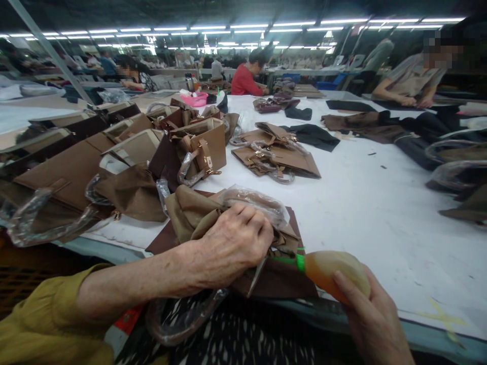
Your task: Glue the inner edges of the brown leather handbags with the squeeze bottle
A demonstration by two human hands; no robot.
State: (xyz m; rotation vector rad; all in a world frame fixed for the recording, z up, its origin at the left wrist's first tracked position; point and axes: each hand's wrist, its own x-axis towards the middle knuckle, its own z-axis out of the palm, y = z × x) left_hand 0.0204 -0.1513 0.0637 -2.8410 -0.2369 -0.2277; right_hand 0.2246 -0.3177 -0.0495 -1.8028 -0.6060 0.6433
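A dark brown handbag (281,286) lies at the table's front edge, its olive-brown lining (190,213) pulled out and its handles wrapped in clear plastic. My left hand (239,238) is closed on the bag's edge, its fingertips hidden behind the knuckles. In my right hand (365,299) is a squeeze bottle (335,271) of amber liquid with a green nozzle. The bottle lies on its side, with the nozzle pointing left at the bag's edge beside my left hand. One plastic-wrapped handle (182,324) hangs over the table edge towards my lap.
Brown handbags (76,162) stand crowded at the left. Flat tan bag pieces (277,152) lie mid-table, with dark bags (460,167) at the right. Across the table are a pink basin (194,99), a person in red (245,76) and another person (414,81) handling dark pieces.
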